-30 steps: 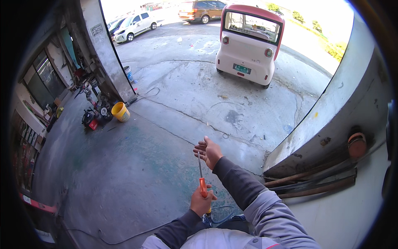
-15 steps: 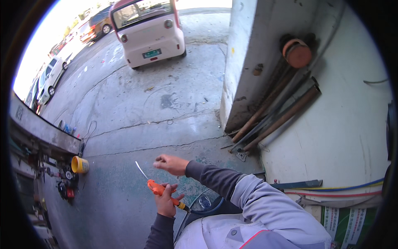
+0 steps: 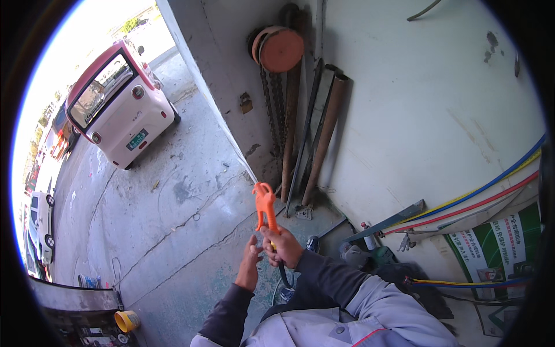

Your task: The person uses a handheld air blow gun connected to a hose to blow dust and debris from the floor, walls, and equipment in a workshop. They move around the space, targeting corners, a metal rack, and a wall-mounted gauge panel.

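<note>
An orange air blow gun (image 3: 265,207) stands upright before me, its thin pale nozzle tube (image 3: 247,165) pointing up and to the left. My right hand (image 3: 283,247) is wrapped round the lower end of its handle, where the dark air hose (image 3: 284,275) joins. Just left of it, my left hand (image 3: 249,265) is raised with fingers stretched upward, close to the handle and my right fingers. It seems to hold nothing. Below my right hand the hose hangs down toward my lap.
Rusty pipes (image 3: 325,139) lean in the wall corner beside an orange chain hoist (image 3: 281,50). Blue, yellow and red hoses (image 3: 488,199) run along the right wall. A small pink and white car (image 3: 124,110) stands outside. A yellow bucket (image 3: 127,321) sits at lower left.
The blow gun has passed from my left hand to my right and now points upward. My left hand has let go. The view has turned right, toward the pipes and wall.
</note>
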Demonstrator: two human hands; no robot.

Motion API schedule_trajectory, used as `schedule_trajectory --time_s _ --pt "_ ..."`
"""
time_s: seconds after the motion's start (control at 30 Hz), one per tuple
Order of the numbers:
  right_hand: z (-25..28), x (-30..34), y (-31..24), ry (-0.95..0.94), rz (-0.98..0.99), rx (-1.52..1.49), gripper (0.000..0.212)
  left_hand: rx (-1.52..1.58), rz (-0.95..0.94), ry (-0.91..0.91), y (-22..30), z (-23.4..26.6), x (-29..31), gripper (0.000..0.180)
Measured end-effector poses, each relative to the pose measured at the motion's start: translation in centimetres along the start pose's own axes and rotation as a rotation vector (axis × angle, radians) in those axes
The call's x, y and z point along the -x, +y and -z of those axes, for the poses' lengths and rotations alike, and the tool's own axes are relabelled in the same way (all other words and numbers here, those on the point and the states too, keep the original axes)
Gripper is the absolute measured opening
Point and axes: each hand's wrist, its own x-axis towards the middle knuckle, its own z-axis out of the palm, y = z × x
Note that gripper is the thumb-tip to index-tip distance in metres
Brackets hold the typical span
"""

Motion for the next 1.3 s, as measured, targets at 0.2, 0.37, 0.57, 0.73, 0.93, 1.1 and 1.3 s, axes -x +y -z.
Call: schedule_trajectory --time_s 0.2,0.37,0.57,0.73,0.93,1.1,1.3 --pt "1.1 -0.2 -13.7 0.314 0.175 -0.226 0.050 -0.218 0.183 -0.629 -6.0 -4.4 1.4 0.045" --pt "3.8 -1.4 -16.3 0.583 0.074 -0.056 0.054 -0.572 0.351 -0.437 -11.0 0.3 0.4 0.043" --pt "7.9 -0.4 -16.3 0.641 0.023 0.165 0.053 -1.003 0.419 0.087 -19.8 13.5 6.2 0.037" --pt "9.1 1.7 -19.4 0.562 0.105 0.201 0.048 -1.051 0.541 0.563 -26.2 20.8 15.6 0.048" --pt "7.3 2.1 -20.6 0.411 0.470 0.106 0.040 -0.982 0.282 0.322 -28.1 24.5 19.5 0.051" --pt "4.2 2.3 -25.5 0.455 0.553 0.170 0.041 -0.846 0.300 0.196 -24.7 23.7 19.2 0.048" --pt "0.4 4.8 -33.3 0.647 0.627 0.873 0.051 -0.973 0.127 0.131 -16.6 17.7 17.1 0.050"
